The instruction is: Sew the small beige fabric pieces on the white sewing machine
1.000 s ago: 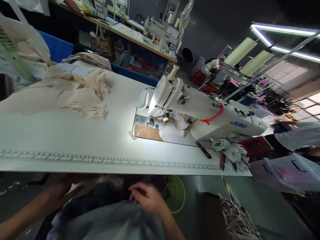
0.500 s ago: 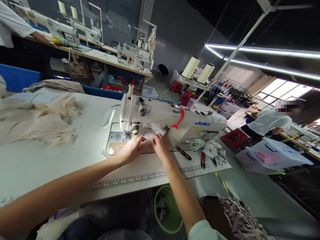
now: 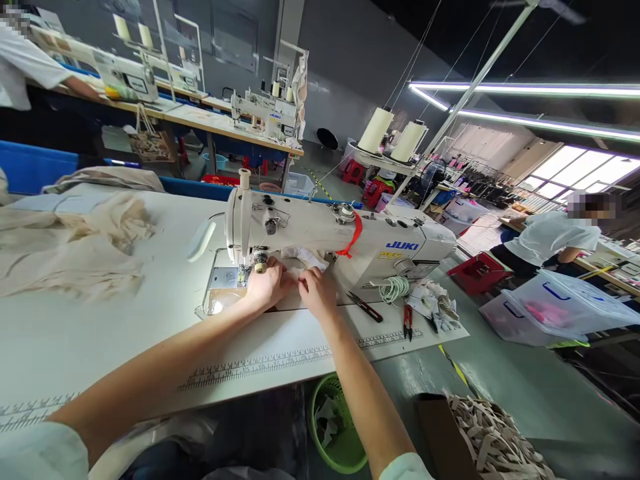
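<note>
A long white sewing table point(image 3: 65, 333) is stretching out beneath the JUKI sewing machine point(image 3: 320, 230), and a heap of cream fabric point(image 3: 75, 247) is lying to the machine's left. A cardboard box point(image 3: 443, 433) of pale fabric strips point(image 3: 500, 443) is standing on the floor, below and to the right of the machine, while a green plastic basket point(image 3: 345, 459) is sitting below its near side. My left hand point(image 3: 267, 287) is resting just right of the machine's needle, fingers curled narrow. My right hand point(image 3: 319, 291) is bending close beside it, fingertips drawn together. Between and behind them, a white cloth piece point(image 3: 313, 257) is lying under the machine's arm; I cannot tell whether either hand is pinching it. Coiled cord point(image 3: 394, 289) and dark thread snips point(image 3: 365, 307) are lying in front of the machine's base.
</note>
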`<state>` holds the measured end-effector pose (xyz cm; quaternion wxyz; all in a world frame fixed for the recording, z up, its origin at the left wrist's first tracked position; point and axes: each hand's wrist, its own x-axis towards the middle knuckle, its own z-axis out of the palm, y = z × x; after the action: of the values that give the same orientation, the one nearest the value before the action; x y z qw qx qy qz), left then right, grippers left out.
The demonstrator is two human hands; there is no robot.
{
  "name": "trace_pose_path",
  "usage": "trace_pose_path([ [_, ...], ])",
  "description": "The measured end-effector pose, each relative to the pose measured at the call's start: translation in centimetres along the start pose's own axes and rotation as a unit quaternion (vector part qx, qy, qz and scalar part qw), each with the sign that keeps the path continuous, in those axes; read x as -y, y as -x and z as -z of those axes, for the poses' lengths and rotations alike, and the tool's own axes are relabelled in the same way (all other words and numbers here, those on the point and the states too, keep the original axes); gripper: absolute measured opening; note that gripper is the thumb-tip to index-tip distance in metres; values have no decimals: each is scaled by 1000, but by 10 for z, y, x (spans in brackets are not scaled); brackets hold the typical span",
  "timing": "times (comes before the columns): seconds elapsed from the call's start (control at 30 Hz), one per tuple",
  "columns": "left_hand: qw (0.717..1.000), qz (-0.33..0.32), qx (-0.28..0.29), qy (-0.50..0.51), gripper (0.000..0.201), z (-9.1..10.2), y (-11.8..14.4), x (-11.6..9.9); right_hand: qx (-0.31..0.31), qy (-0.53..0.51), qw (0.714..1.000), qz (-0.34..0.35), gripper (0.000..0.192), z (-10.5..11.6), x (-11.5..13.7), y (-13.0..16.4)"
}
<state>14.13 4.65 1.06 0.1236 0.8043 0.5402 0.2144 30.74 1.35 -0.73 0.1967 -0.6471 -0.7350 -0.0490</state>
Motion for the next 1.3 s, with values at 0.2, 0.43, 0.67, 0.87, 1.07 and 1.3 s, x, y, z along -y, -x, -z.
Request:
trace_pose_path([
  [0.2,998,-36,-37,36,22,-6,1,8,-59,11,997,44,7,-4,-5,3],
  [0.43,988,-98,-68,93,18,-13,-3,6,-108,-39,989,91,5,0,-13,9],
  [0.67,986,-74,-31,149,16,0,26,16,-30,-20,999,35,5,-4,-16,10],
  [0.87,990,66,58,110,27,60,73,79,-26,-2,999,39,5,-1,-13,11],
  [1.07,990,132,17,-42,24,104,91,125,-83,-18,993,78,6,-4,-23,13],
  [1.3,994,100,-50,-19,18,150,83,202,-206,-38,975,75,12,-7,-29,12],
])
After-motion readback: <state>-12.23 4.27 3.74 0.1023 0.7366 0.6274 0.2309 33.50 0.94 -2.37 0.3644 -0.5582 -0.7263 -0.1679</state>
